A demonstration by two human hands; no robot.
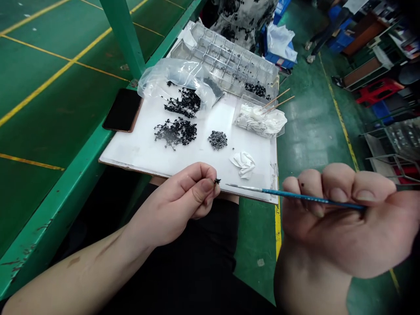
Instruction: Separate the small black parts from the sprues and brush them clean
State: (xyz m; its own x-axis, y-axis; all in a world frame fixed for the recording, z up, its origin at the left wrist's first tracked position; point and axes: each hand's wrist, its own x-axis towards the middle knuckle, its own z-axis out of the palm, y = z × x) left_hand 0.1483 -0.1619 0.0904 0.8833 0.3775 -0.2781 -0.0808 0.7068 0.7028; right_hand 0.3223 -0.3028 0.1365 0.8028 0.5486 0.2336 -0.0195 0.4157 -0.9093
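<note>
My left hand is closed in a pinch at the front edge of the white board. Between its thumb and forefinger sits a small black part, mostly covered by the fingers. My right hand, palm up, has its fingers curled round a thin blue-handled paintbrush. The brush's pale tip points left, a short way from the black part. Beyond the hands lie a pile of branching black pieces, a cluster of small ring-like parts and a crumpled white tissue.
A clear plastic bag spills more black pieces. Behind it stands a clear compartment tray. At right, a clear box holds white tissue and two wooden sticks. A phone lies at the left, beside a green post.
</note>
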